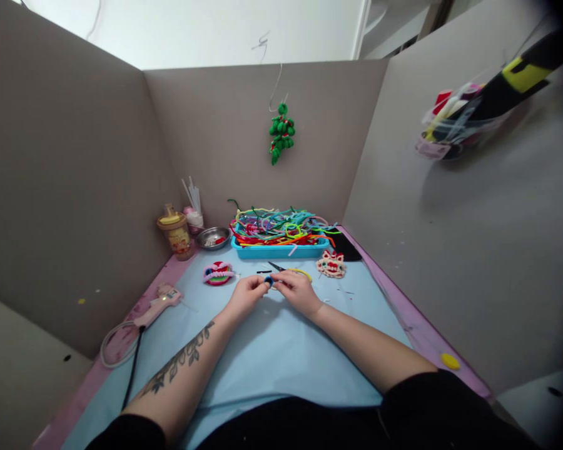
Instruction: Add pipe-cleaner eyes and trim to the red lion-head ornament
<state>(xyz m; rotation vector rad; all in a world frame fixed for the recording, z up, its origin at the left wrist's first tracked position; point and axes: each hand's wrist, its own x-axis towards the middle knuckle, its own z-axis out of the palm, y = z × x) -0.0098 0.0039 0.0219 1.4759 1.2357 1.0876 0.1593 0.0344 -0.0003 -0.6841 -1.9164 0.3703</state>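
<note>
Two hands meet over the middle of the worktop (pixel 272 356), with one small dark blue ring (pixel 269 282) between them, raised toward the near side of the scissors (pixel 278 267). The left hand (pixel 248 292) pinches the ring's left edge between thumb and fingers. The right hand (pixel 296 290) has thumb and fingertips at the opposite edge; whether they grip the ring or only steady it cannot be told.

Handling properties (judged). The ring resembles a coil of the fuzzy stems (pixel 286 224) heaped in the blue tray (pixel 281 252). If so, expect negligible weight, a soft pile outside and a thin, bendable core. Slip should be low, since pile gives fingertips good purchase. Breakage is unlikely; loss of shape is the main risk, as firm squeezing would flatten the opening.

Holding points. Take the ring at its outer rim, using thumb and index finger on opposite sides, with light pressure. Keep the centre uncovered. Support the far edge with the second hand when turning it. Any cut stem end may be sharp; keep fingertips off it.
</note>
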